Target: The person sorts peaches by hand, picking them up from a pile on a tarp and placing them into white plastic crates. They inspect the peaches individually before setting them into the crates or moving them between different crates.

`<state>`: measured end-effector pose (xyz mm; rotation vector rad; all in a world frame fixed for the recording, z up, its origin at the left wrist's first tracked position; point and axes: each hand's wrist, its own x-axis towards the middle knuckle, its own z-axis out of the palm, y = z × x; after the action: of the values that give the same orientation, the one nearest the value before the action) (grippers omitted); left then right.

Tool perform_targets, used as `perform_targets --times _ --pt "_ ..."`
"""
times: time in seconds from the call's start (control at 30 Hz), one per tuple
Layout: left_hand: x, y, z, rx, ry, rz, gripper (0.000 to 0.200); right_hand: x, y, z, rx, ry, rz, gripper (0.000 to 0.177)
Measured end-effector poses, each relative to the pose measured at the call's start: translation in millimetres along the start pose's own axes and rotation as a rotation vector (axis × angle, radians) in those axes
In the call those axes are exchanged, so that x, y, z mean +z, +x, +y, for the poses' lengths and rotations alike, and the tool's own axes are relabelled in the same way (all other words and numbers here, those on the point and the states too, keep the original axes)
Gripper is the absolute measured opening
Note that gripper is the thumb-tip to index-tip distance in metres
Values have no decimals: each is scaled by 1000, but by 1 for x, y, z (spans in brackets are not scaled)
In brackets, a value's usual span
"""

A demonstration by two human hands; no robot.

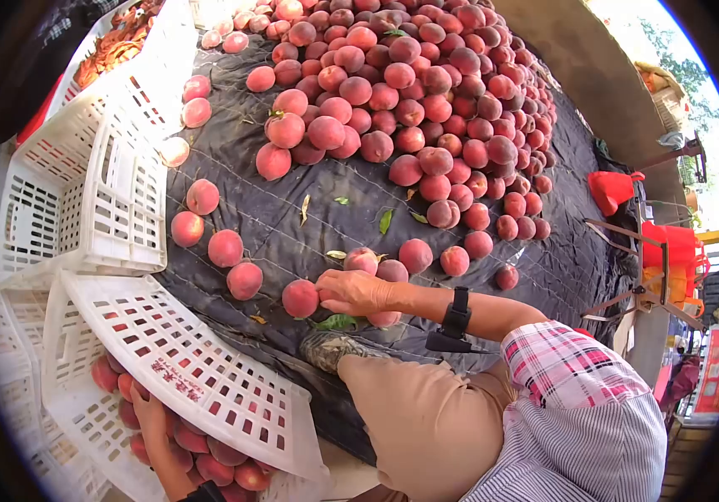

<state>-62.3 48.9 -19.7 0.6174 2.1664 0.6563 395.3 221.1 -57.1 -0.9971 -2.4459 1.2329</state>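
My right hand (pixel 353 292) is low over the dark ground sheet, its fingers bent and touching the right edge of a peach (pixel 300 299). What lies under its curled fingers is hidden. More peaches (pixel 362 261) sit just beyond it. At the lower left, my left hand (pixel 149 413) reaches into a white crate (pixel 83 410) of peaches, its fingers around a peach (pixel 127 386) near the crate's side. A second white crate (pixel 184 343) leans tilted over that crate, partly covering the fruit.
A large heap of peaches (pixel 426 92) covers the dark sheet (pixel 292 217) ahead, with loose peaches (pixel 225 248) at the left. White crates (pixel 125 188) stand along the left side. Red bags (pixel 614 191) and metal stands (pixel 665 293) are at the right, near a wall (pixel 577 67).
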Motion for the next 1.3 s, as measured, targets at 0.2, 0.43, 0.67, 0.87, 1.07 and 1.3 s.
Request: perform_targets --times 0.2,0.43,0.67,0.87,1.07,1.3 --pt "9 -9 3 -43 -91 -18 63 -65 -25 57 325 -218 141 34" --pt "14 -18 17 -130 -194 -45 63 -185 -44 95 484 -801 765 57" --pt "3 -24 18 -181 -313 -91 64 -220 -44 175 687 -526 630 69" --pt "-18 -34 11 -184 -372 -82 64 -188 -30 169 704 141 488 77" --pt "-35 -51 6 -138 -403 -33 56 -118 32 154 461 -215 313 69" --pt "-34 -106 41 -55 -324 191 49 -91 76 119 510 100 161 71"
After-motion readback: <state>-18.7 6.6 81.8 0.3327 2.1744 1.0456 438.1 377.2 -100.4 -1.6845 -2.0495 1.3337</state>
